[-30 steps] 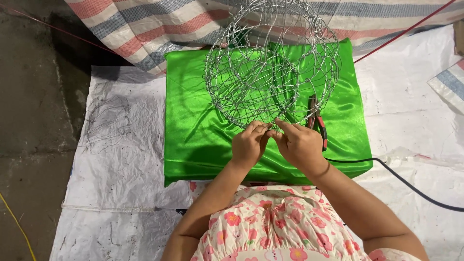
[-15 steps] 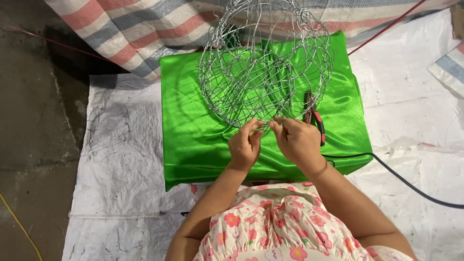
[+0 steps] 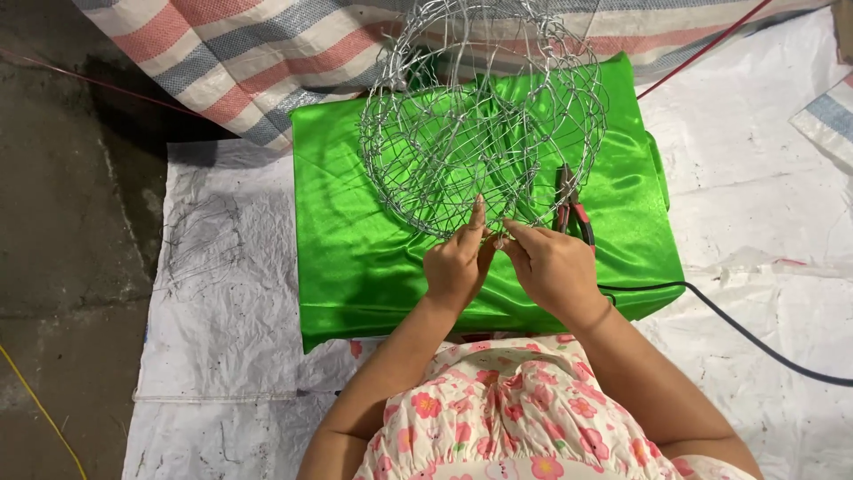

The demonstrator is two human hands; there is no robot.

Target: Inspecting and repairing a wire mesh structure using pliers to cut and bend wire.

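A round cage of bent silver wire (image 3: 484, 116) rests on a block covered in shiny green cloth (image 3: 355, 240). My left hand (image 3: 458, 262) pinches the cage's near rim, its index finger raised against the wire. My right hand (image 3: 553, 267) grips the same rim just to the right, fingertips almost touching the left ones. Red-handled pliers (image 3: 570, 209) lie on the green cloth beside my right hand.
A white woven sheet (image 3: 222, 293) covers the floor under the block. A striped tarp (image 3: 258, 53) lies at the back. A black cable (image 3: 755, 338) runs off to the right, a red cord (image 3: 702, 53) at the top right. Bare concrete (image 3: 62, 222) is on the left.
My hands stay together on the cage's near rim; the left index finger has lifted up against the wire. The view has shifted slightly.
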